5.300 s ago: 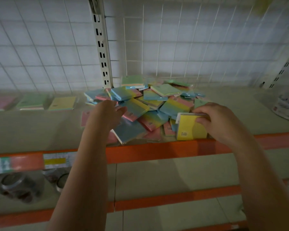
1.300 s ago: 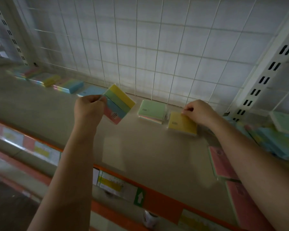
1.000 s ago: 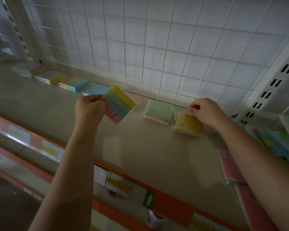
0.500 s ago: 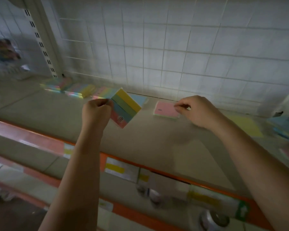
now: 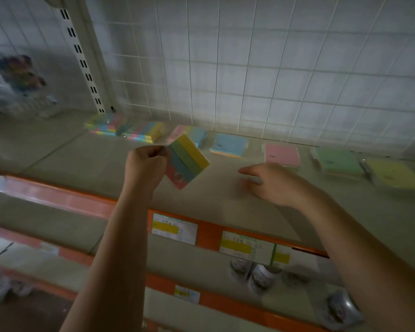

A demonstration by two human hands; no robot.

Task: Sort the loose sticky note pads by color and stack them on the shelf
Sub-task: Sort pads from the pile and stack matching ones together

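Left hand (image 5: 146, 167) pinches striped rectangular pad (image 5: 187, 161); right hand (image 5: 271, 182) loose, empty.

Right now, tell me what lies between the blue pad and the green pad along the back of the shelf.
Head view: a pink pad lies between the blue pad and green pad.

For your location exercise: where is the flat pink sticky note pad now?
Head view: the flat pink sticky note pad lies on the shelf by the wire grid, between blue pad and green pad.
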